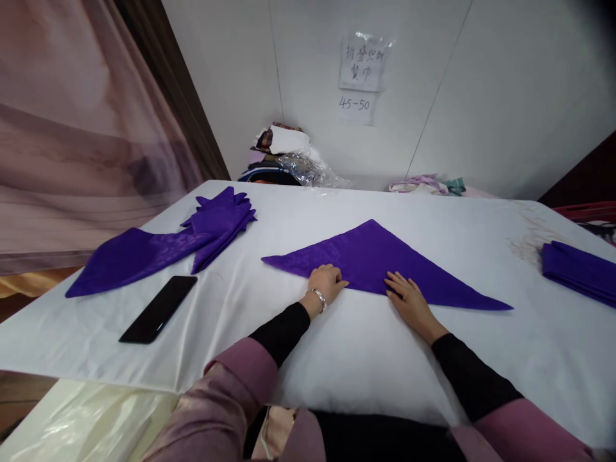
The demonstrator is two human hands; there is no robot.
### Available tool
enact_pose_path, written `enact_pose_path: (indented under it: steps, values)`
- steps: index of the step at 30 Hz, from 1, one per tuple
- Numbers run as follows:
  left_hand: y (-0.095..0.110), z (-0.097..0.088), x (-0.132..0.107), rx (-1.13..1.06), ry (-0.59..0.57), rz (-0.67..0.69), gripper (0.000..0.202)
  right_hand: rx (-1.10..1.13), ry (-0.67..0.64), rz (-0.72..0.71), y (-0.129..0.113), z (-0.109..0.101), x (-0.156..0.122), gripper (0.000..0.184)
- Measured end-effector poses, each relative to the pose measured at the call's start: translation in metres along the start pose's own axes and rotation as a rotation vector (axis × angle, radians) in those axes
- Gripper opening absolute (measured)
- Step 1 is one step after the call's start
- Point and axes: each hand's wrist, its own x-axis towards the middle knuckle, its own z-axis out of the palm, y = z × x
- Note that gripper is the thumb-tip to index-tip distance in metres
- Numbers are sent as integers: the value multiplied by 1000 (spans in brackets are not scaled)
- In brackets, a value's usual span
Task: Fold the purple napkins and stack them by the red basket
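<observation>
A purple cloth napkin (368,256) lies folded into a wide triangle, its peak pointing away from me and its long edge towards me. My left hand (326,283) rests on that near edge, left of the middle, with the fingers curled and the thumb stretched along the edge. Further right, my right hand (408,301) lies on the same edge with its fingers spread flat on the cloth. A silver bracelet (318,299) circles my left wrist.
On the left of the white-covered table (231,321) lie several folded purple napkins (212,224) and a black phone (158,309). A purple cloth stack (580,269) sits at the right. Piled fabrics (279,154) stand behind, against the wall with paper signs (362,67).
</observation>
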Motion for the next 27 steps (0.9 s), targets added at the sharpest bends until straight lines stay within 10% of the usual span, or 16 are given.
enact_pose_path:
  steps: [20,27]
  values:
    - [-172,-83,-12,129,133,-486,18,-25,-14,-6,1,0,0,39]
    - [-135,-78,-10,160,241,-364,23,-23,2,-10,1,2,0,38]
